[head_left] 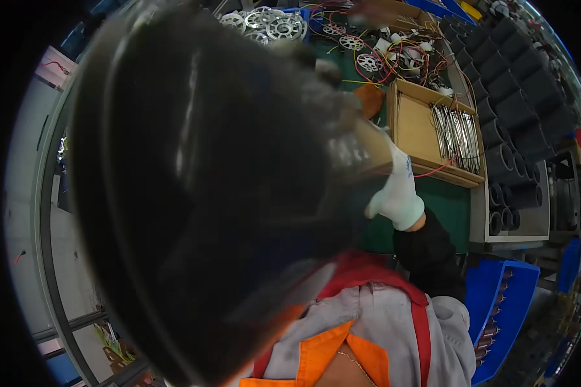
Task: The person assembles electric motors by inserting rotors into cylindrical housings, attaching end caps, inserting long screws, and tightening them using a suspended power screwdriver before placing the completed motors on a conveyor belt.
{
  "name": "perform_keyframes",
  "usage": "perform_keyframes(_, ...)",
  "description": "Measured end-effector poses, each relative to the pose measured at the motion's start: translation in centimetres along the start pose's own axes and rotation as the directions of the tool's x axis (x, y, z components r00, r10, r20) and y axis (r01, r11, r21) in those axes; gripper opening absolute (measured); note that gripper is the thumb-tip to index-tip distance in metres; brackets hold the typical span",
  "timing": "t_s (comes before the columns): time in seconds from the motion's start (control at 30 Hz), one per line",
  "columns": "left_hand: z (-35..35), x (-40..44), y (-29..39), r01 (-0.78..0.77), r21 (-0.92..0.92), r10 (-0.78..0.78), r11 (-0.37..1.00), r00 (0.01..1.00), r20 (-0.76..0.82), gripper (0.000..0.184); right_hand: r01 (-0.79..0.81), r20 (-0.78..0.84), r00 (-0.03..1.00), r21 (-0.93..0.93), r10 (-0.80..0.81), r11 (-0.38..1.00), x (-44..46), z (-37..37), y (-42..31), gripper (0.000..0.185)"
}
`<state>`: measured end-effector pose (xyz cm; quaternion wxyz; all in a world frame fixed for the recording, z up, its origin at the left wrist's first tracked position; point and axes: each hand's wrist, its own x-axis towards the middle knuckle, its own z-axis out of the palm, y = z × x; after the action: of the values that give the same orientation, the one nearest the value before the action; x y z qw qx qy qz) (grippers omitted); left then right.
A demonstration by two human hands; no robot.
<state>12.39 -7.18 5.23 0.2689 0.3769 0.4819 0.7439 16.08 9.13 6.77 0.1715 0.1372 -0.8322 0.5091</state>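
Observation:
A very large dark, blurred shape (226, 168) with a curved rim fills the left and middle of the head view, close to the camera; its kind cannot be made out. At its right side is my right hand (399, 193) in a white glove, the thumb set apart from the fingers. The hand seems to grip a blurred, shiny end of something there, and the fingertips are partly hidden. A red wire (436, 169) runs just right of the glove. My left hand does not show.
A wooden box (410, 129) with thin metal rods (457, 132) stands on the green bench (445, 203). Behind lie tangled wires (410, 55) and silver wheel-like parts (284, 26). Dark tubes (507, 97) are stacked at right, above a blue bin (519, 303).

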Motion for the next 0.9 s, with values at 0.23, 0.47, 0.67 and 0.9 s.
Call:
perform_keyframes(0.23,-2.4,3.0,3.0,-0.102,0.292,0.131,0.951,0.988,-0.080,0.109,-0.081,-0.155,0.983,0.116,0.098,0.990,-2.1,1.6,2.3,0.065)
perform_keyframes(0.47,-3.3,3.4,3.7,-0.349,0.563,0.422,0.749,0.907,0.001,0.113,-0.064,-0.367,0.918,0.229,0.148,0.971,-1.2,-6.1,-5.5,0.058)
perform_keyframes(0.67,-3.9,2.1,-0.9,-0.273,0.558,0.324,0.784,0.946,0.008,0.115,0.430,0.356,0.888,-0.416,-0.291,0.801,6.5,-4.2,-8.5,0.049)
perform_keyframes(0.9,-3.1,0.5,-3.5,-0.311,0.685,0.414,0.658,0.910,0.016,0.094,0.396,0.060,0.918,-0.180,-0.392,0.900,3.6,-1.4,-3.5,0.048)
